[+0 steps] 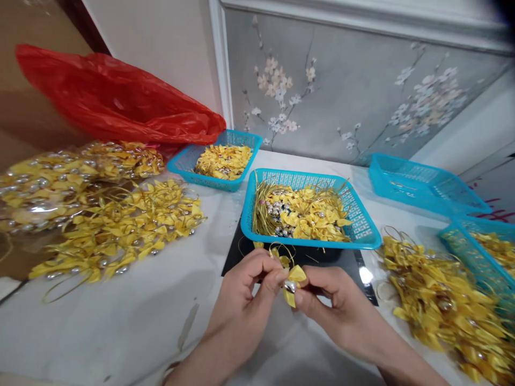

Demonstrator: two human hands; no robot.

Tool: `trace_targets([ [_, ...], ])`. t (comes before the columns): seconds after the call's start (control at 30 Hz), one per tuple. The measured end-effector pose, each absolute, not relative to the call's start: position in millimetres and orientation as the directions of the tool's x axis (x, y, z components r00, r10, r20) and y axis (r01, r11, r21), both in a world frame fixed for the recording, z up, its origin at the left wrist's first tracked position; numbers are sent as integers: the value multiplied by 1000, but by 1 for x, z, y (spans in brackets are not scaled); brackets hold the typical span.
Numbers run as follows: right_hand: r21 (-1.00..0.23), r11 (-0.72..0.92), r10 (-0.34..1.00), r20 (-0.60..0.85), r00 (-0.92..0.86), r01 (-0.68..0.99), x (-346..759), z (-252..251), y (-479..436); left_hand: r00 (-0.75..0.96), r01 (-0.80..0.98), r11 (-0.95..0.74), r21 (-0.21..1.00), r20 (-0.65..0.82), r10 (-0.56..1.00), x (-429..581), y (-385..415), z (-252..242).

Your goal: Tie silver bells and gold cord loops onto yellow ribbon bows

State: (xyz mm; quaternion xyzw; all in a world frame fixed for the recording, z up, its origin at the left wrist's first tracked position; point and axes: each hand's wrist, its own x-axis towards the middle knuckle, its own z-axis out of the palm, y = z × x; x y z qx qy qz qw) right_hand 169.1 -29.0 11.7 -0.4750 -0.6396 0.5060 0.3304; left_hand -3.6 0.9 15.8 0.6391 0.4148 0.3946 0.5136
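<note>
Both my hands meet low in the middle of the head view over a white table. My left hand (245,292) and my right hand (328,300) pinch one small yellow ribbon bow with a silver bead (293,284) between their fingertips. A thin gold cord loop (281,249) rises from the bow. Just beyond my hands stands a blue plastic basket (364,228) full of yellow bows, silver beads and gold cords, resting on a black mat (233,257).
A pile of finished yellow bows (120,225) lies at left, with a clear bag of bows (48,185) and a red plastic bag (116,99) behind. More blue baskets stand at back (181,161) and right (422,179). Another bow pile (442,300) lies at right.
</note>
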Motion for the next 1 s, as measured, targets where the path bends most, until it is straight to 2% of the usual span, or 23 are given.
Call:
trace_targets([
  [0.13, -986, -54, 914, -112, -391, 157, 183, 17, -25, 347, 194, -265, 944, 187, 919, -3, 1, 13],
  [0.23, -994, -55, 945, -81, -318, 91, 186, 19, -25, 390, 211, -299, 931, 200, 899, -2, 1, 11],
  [0.33, -984, -5, 975, -44, -217, 177, 182, 20, -25, 391, 143, -204, 969, 134, 911, -2, 0, 10],
  [0.47, -985, 26, 996, 10, -92, 169, 176, 19, -26, 265, -88, -52, 995, 74, 961, -2, -2, 11],
  [0.6, -986, 51, 998, 44, -53, 156, 171, 19, -28, 371, -236, 132, 963, -36, 928, -1, -1, 13],
  [0.77, -998, 10, 997, 5, -78, 67, 165, 20, -31, 385, -229, 156, 961, -58, 921, -3, 2, 11],
  [1.0, -998, -13, 994, -19, -104, 57, 165, 19, -29, 325, -160, 177, 971, -118, 938, -6, 1, 6],
])
